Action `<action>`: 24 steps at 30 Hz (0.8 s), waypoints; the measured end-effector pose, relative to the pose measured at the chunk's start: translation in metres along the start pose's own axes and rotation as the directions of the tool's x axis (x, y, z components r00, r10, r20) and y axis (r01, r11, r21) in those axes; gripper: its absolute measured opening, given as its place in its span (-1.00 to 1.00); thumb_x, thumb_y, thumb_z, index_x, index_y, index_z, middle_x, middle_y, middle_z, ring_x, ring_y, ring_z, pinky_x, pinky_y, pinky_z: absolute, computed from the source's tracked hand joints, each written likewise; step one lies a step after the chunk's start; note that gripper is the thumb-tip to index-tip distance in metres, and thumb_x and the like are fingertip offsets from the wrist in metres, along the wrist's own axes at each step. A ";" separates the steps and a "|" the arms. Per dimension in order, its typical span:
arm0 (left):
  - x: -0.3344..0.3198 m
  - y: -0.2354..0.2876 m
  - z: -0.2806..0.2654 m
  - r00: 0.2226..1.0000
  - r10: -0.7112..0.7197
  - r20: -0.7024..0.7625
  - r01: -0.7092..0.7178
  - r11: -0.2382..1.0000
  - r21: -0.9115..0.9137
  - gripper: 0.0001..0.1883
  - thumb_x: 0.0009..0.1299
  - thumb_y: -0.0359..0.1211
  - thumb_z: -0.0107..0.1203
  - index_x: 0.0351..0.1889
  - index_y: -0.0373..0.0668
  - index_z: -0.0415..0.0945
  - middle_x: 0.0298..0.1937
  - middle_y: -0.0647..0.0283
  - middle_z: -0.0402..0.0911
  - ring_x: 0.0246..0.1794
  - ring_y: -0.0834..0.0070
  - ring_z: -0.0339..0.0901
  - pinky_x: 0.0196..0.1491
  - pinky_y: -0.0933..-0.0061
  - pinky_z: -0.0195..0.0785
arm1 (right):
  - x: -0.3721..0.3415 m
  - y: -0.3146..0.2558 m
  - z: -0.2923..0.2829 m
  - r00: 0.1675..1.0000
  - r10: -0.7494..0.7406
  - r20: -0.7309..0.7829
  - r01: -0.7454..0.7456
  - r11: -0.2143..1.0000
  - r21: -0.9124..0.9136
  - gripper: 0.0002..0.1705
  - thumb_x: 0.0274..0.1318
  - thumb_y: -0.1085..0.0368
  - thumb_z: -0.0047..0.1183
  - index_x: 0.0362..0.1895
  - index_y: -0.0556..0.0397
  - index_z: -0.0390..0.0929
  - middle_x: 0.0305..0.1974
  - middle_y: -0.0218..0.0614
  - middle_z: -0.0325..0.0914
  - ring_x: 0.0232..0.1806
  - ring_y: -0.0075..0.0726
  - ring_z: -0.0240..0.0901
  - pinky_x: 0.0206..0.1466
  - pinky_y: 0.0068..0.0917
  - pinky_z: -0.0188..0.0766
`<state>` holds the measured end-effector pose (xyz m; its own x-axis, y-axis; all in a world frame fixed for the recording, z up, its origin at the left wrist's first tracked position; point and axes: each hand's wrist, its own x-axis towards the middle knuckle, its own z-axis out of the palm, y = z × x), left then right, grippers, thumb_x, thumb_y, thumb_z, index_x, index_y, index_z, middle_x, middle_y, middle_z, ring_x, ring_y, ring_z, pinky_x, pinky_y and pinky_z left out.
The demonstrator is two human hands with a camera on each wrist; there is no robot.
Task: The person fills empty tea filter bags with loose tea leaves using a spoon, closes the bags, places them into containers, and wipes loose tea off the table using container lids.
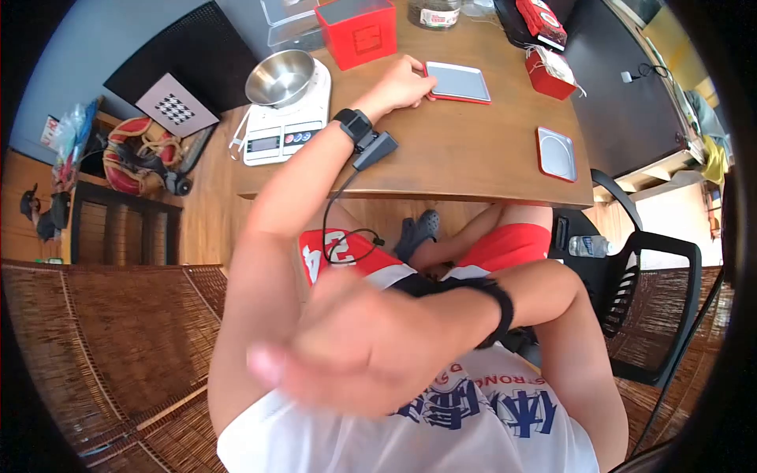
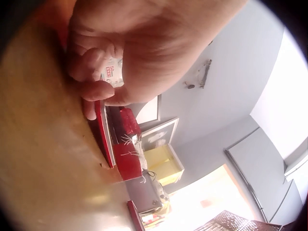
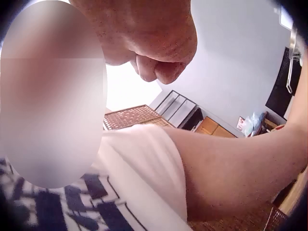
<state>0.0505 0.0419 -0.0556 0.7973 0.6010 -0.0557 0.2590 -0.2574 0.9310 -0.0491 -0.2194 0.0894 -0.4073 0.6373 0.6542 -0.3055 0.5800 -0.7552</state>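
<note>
On the wooden table, my left hand (image 1: 402, 83) pinches the left edge of a rectangular red-rimmed tray (image 1: 460, 82) with a grey inside. The left wrist view shows the fingers of this left hand (image 2: 113, 62) bent at the upper end of the thin red tray (image 2: 106, 137). Blurred and close to the head camera, my right hand (image 1: 355, 347) is raised over the lap and shirt, away from the table. From the right wrist, that hand (image 3: 149, 38) has curled fingers, and nothing is visible in them.
A white scale (image 1: 288, 126) bearing a steel bowl (image 1: 281, 77) stands left of the left forearm. Behind are a red box (image 1: 359, 35) and a jar (image 1: 435, 14). A smaller red-rimmed tray (image 1: 557, 154) lies near the right edge, below a red container (image 1: 550, 75). A cable hangs from the left wrist.
</note>
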 end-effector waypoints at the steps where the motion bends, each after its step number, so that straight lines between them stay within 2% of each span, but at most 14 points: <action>1: -0.002 0.002 -0.001 1.000 -0.007 -0.006 0.007 1.000 0.005 -0.42 0.45 -0.31 0.17 0.28 -0.48 0.22 -0.30 0.15 0.77 -0.64 0.63 0.45 -0.62 0.56 0.25 | 0.001 0.002 -0.007 0.970 0.230 -0.081 -0.209 0.956 0.205 -0.63 0.48 0.10 0.00 -0.33 0.10 0.58 -0.46 -0.35 0.49 -0.52 -0.43 0.33 -0.46 -0.48 0.18; 2: -0.002 0.003 -0.002 1.000 -0.004 -0.004 0.004 1.000 0.001 -0.42 0.44 -0.31 0.17 0.28 -0.48 0.22 -0.31 0.15 0.76 -0.64 0.62 0.44 -0.62 0.56 0.25 | 0.003 0.002 -0.011 0.881 0.461 -0.108 -0.383 0.827 0.411 -0.60 0.52 0.10 -0.02 -0.37 0.08 0.57 -0.58 -0.45 0.47 -0.66 -0.57 0.28 -0.61 -0.56 0.09; 3: -0.002 0.002 -0.001 1.000 -0.003 0.009 0.003 1.000 -0.003 -0.42 0.44 -0.31 0.17 0.29 -0.48 0.21 -0.31 0.16 0.76 -0.65 0.62 0.43 -0.63 0.56 0.24 | 0.008 0.001 -0.003 0.659 0.645 -0.386 -0.401 0.736 0.545 -0.50 0.58 0.02 -0.12 -0.45 0.01 0.51 -0.68 -0.59 0.28 -0.70 -0.65 0.08 -0.63 -0.56 0.03; 4: -0.006 0.010 -0.003 0.999 -0.030 0.023 0.030 0.999 -0.017 -0.42 0.43 -0.31 0.16 0.28 -0.47 0.21 -0.33 0.19 0.75 -0.65 0.62 0.42 -0.62 0.55 0.25 | -0.004 0.018 -0.023 0.749 0.628 -0.211 -0.244 0.557 0.794 -0.48 0.61 -0.09 -0.23 -0.35 -0.02 0.45 -0.55 -0.59 0.31 -0.68 -0.62 -0.01 -0.63 -0.57 -0.03; 5: -0.002 0.010 -0.001 0.999 -0.028 0.027 0.029 0.999 -0.017 -0.42 0.43 -0.31 0.16 0.28 -0.47 0.21 -0.33 0.19 0.75 -0.65 0.62 0.42 -0.62 0.55 0.25 | -0.003 0.022 -0.030 0.748 0.628 -0.215 -0.242 0.559 0.793 -0.48 0.61 -0.09 -0.23 -0.35 -0.02 0.45 -0.55 -0.59 0.31 -0.68 -0.62 -0.01 -0.63 -0.57 -0.03; 7: -0.003 0.007 0.000 1.000 -0.024 0.006 0.024 1.000 0.003 -0.42 0.42 -0.31 0.16 0.27 -0.47 0.21 -0.33 0.20 0.75 -0.64 0.62 0.43 -0.60 0.55 0.26 | -0.002 0.029 -0.034 0.749 0.605 -0.270 -0.072 0.480 0.874 -0.48 0.62 -0.18 -0.35 -0.21 -0.05 0.36 -0.30 -0.48 0.36 -0.61 -0.60 -0.09 -0.59 -0.57 -0.05; 8: -0.004 0.007 -0.001 1.000 -0.023 0.009 0.023 1.000 -0.010 -0.41 0.41 -0.30 0.17 0.27 -0.46 0.21 -0.33 0.21 0.75 -0.64 0.62 0.43 -0.60 0.54 0.26 | -0.001 0.032 -0.036 0.750 0.607 -0.262 -0.073 0.470 0.880 -0.48 0.62 -0.18 -0.35 -0.21 -0.05 0.36 -0.30 -0.48 0.36 -0.61 -0.60 -0.09 -0.59 -0.57 -0.05; 9: -0.004 0.007 -0.002 1.000 -0.030 0.006 0.030 1.000 -0.008 -0.41 0.41 -0.30 0.17 0.27 -0.46 0.21 -0.33 0.21 0.75 -0.64 0.62 0.43 -0.60 0.54 0.26 | -0.002 0.032 -0.038 0.788 0.561 -0.254 -0.059 0.479 0.876 -0.44 0.61 -0.23 -0.43 -0.01 -0.03 0.35 -0.07 -0.37 0.36 -0.32 -0.45 0.10 -0.29 -0.46 0.08; 11: -0.006 0.010 -0.001 1.000 -0.023 0.012 0.023 0.999 0.026 -0.40 0.39 -0.29 0.17 0.27 -0.45 0.22 -0.34 0.21 0.75 -0.63 0.61 0.45 -0.59 0.53 0.26 | -0.005 0.033 -0.043 0.851 0.468 -0.240 -0.029 0.498 0.867 -0.22 0.58 -0.32 -0.58 0.37 0.01 0.33 0.40 -0.15 0.37 0.27 -0.15 0.47 0.31 -0.23 0.36; 12: -0.007 0.010 0.000 1.000 -0.029 0.012 0.029 0.999 0.022 -0.40 0.39 -0.29 0.17 0.27 -0.45 0.22 -0.34 0.21 0.75 -0.63 0.61 0.45 -0.59 0.53 0.26 | -0.010 0.041 -0.048 0.897 0.403 -0.179 -0.040 0.478 0.877 -0.09 0.54 -0.38 -0.66 0.58 0.05 0.11 0.60 -0.11 0.09 0.59 0.02 0.11 0.59 -0.12 0.08; 16: -0.009 0.013 -0.001 0.999 -0.038 -0.009 0.038 0.999 0.034 -0.40 0.38 -0.29 0.17 0.27 -0.43 0.24 -0.33 0.21 0.74 -0.63 0.61 0.46 -0.59 0.53 0.26 | -0.010 0.040 -0.050 0.886 0.426 -0.184 -0.010 0.413 0.911 -0.04 0.52 -0.41 -0.66 0.63 0.04 0.02 0.64 -0.14 0.00 0.64 -0.01 0.00 0.61 -0.10 0.05; 18: -0.009 0.012 -0.001 0.999 -0.032 -0.008 0.032 0.999 0.017 -0.41 0.38 -0.29 0.17 0.27 -0.42 0.24 -0.33 0.22 0.74 -0.63 0.60 0.46 -0.58 0.53 0.26 | -0.011 0.043 -0.053 0.889 0.422 -0.178 0.021 0.350 0.937 -0.01 0.49 -0.45 -0.66 0.66 0.00 -0.07 0.68 -0.18 -0.12 0.68 -0.01 -0.11 0.64 -0.08 -0.03; 21: -0.005 0.007 0.000 1.000 -0.029 -0.007 0.030 0.998 0.046 -0.41 0.39 -0.29 0.17 0.28 -0.43 0.25 -0.33 0.21 0.74 -0.63 0.60 0.46 -0.57 0.53 0.27 | -0.014 0.046 -0.056 0.885 0.434 -0.171 0.043 0.290 0.956 -0.01 0.48 -0.47 -0.64 0.67 -0.06 -0.09 0.68 -0.20 -0.14 0.68 0.03 -0.12 0.66 -0.03 -0.08; 24: -0.008 0.011 0.000 0.999 -0.030 -0.013 0.031 0.999 0.040 -0.40 0.40 -0.29 0.17 0.29 -0.43 0.24 -0.31 0.18 0.76 -0.63 0.61 0.46 -0.56 0.53 0.28 | -0.018 0.049 -0.059 0.889 0.418 -0.188 0.062 0.297 0.953 -0.03 0.48 -0.47 -0.63 0.67 -0.10 -0.09 0.69 -0.22 -0.14 0.67 0.07 -0.11 0.66 0.01 -0.09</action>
<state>0.0468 0.0342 -0.0449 0.7820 0.6183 -0.0789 0.3048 -0.2690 0.9136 -0.0058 -0.1722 0.0435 -0.3276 0.9045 0.2731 -0.9361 -0.2716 -0.2235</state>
